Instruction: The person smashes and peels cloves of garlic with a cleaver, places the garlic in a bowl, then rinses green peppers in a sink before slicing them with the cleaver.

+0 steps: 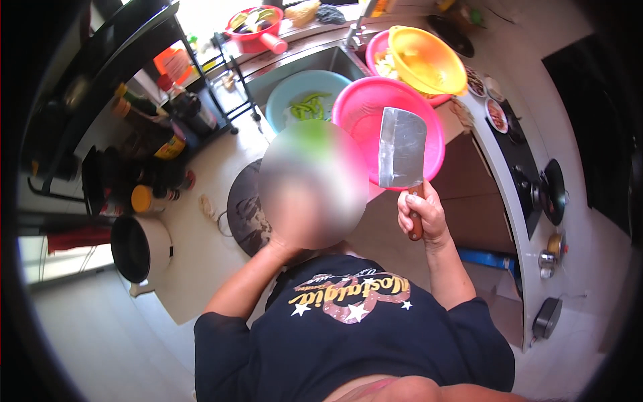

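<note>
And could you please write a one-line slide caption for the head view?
Right hand holding a cleaver, with a pink basin and a blue basin of green vegetables beyond.

Cleaver: wide grey metal blade, approx. rect. w/ rounded top R corner, some pale smears; short brown handle w/ rivets. Held up in R hand, blade end away from wearer, leaning a bit L, one broad face showing. Disc: dark w/ pale patches, nr L hand; L edge visible, rest hidden by blur, so contents unclear.
</note>
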A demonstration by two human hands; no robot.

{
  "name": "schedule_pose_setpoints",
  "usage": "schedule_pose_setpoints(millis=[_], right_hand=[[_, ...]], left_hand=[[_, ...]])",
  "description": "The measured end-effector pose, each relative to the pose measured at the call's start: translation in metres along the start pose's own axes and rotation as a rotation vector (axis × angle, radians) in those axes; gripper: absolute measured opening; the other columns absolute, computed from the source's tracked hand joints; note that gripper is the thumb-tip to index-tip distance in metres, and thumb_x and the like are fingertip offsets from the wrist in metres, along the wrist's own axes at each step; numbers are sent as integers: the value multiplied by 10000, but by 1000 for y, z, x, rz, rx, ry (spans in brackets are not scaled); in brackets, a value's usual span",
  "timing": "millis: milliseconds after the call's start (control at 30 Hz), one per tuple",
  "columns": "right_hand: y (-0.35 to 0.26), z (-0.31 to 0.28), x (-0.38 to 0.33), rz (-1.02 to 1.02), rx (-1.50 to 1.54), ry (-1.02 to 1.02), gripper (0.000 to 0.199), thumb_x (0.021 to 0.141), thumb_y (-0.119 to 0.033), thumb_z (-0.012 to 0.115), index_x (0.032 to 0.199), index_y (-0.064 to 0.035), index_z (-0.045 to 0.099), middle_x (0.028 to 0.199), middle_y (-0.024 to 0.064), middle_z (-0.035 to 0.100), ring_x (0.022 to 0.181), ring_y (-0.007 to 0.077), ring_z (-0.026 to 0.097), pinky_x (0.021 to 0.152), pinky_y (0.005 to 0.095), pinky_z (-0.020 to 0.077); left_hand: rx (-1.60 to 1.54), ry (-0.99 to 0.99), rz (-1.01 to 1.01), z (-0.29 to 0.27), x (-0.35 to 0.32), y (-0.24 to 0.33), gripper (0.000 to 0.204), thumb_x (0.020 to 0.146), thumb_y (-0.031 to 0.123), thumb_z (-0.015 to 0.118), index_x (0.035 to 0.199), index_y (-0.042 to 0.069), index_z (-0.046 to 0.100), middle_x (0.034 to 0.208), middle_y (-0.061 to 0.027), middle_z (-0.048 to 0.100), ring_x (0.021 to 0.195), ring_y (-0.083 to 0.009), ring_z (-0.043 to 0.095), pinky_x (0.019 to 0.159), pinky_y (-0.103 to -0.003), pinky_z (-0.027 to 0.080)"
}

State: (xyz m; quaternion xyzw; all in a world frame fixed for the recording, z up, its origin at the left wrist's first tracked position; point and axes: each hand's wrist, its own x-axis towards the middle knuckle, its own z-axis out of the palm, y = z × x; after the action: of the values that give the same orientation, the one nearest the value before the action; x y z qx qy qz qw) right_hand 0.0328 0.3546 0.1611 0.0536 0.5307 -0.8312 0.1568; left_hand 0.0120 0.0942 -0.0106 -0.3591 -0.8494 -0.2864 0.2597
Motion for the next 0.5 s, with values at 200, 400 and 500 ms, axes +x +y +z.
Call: schedule_pose_setpoints(millis=[200,400,500], right_hand=[[-1,-24,-11,-154,-11,223,224,873,-79,484,1079,-35,409,700,81,505,449,134,503,394,276,450],[1,-38,-34,-220,-158,394,202,872,-106,514,1027,-45,399,694,75,500,443,132,497,384,270,438],[0,-48,-53,-236,-239,533,200,867,-125,536,991,-56,394,690,65,497,446,129,498,379,265,429]], left_hand=[[-28,-725,174,-22,58,38,557,785,467,576,1233,142,517,1227,-64,564,1256,-196,408,1088,-536,174],[84,-457,226,4,14,23,284,761,237,533,984,96,635,969,-53,663,1046,-172,561,1033,-414,306],[-33,-393,106,-14,29,31,248,757,223,545,947,105,652,898,-68,672,928,-177,614,1023,-422,316]])
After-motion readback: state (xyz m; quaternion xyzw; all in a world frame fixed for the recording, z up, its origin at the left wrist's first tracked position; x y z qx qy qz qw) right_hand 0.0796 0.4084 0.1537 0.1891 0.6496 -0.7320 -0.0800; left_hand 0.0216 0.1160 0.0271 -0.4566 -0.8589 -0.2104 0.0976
